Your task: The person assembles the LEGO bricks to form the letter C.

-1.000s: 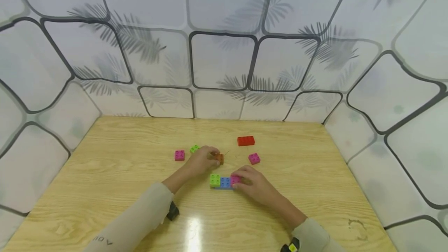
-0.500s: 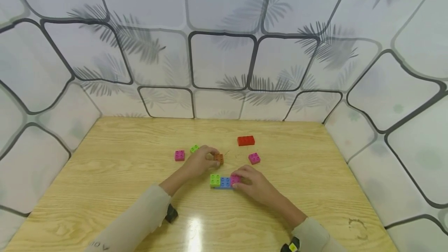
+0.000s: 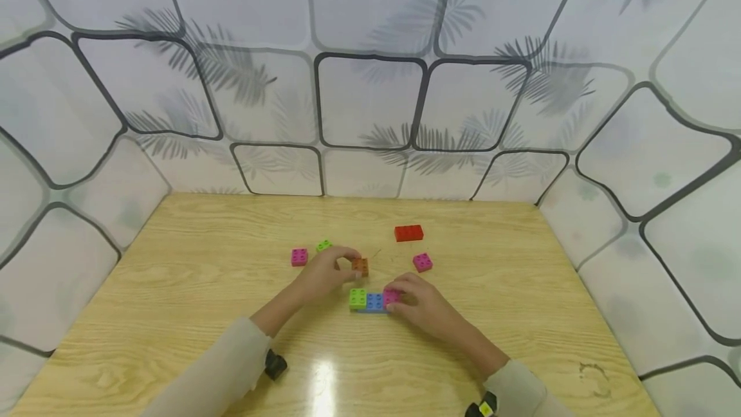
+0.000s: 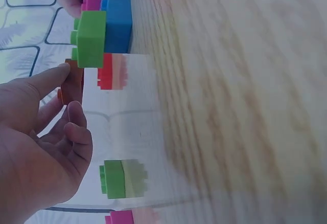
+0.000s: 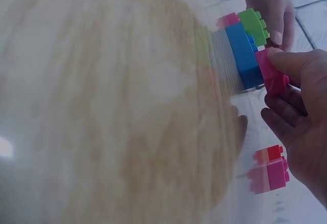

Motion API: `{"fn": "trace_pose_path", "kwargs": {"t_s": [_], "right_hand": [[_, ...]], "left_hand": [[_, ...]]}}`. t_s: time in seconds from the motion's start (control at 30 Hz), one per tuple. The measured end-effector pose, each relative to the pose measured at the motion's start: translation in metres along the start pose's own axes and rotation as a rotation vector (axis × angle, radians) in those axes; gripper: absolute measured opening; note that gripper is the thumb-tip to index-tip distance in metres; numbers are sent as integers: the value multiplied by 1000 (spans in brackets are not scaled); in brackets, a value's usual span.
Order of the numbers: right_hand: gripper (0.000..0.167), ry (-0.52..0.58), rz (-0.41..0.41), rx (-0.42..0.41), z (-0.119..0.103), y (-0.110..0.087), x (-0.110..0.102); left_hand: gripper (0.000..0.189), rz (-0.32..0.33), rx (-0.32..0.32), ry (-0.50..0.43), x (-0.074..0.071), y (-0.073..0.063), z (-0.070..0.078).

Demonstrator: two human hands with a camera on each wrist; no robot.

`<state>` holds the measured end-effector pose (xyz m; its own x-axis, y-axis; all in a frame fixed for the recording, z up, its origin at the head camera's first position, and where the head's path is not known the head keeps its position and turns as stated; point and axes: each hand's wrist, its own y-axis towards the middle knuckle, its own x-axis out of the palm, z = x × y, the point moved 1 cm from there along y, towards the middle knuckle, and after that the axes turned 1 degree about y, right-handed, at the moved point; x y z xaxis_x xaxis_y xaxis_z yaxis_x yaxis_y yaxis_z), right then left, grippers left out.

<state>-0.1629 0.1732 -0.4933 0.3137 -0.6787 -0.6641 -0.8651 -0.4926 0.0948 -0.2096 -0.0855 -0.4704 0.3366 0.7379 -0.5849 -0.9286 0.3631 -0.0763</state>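
My left hand (image 3: 324, 275) pinches an orange brick (image 3: 360, 267) between thumb and fingers, just behind a small row of joined bricks. In the left wrist view the orange brick (image 4: 75, 83) hangs above the tabletop. That row has a long blue brick (image 5: 241, 55) at the base, with a lime green brick (image 3: 357, 298) on its left end and a pink brick (image 3: 390, 298) on its right end. Blue studs show between the two. My right hand (image 3: 427, 307) grips the pink brick from the right, its thumb against the near side; fingertips cover part of it.
Behind the hands lie a long red brick (image 3: 408, 233) and a pink brick (image 3: 422, 262) on the right. Another pink brick (image 3: 299, 257) and a green brick (image 3: 323, 246) lie on the left. The wooden table (image 3: 492, 237) meets patterned fabric walls (image 3: 370, 101).
My left hand has drawn slightly left and toward me with the orange brick. The right hand keeps its grip on the pink brick, and the loose bricks stay put.
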Motion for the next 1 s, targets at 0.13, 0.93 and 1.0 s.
{"fn": "trace_pose_path", "kwargs": {"t_s": [0.13, 0.93, 1.0], "right_hand": [[31, 20, -2, 0, 1, 0, 0], [32, 42, -5, -30, -3, -1, -1], [32, 42, -6, -29, -3, -1, -1]], "left_hand": [[38, -12, 7, -16, -2, -6, 2], [37, -58, 32, -49, 0, -39, 0], [35, -62, 37, -47, 1, -40, 0]]}}
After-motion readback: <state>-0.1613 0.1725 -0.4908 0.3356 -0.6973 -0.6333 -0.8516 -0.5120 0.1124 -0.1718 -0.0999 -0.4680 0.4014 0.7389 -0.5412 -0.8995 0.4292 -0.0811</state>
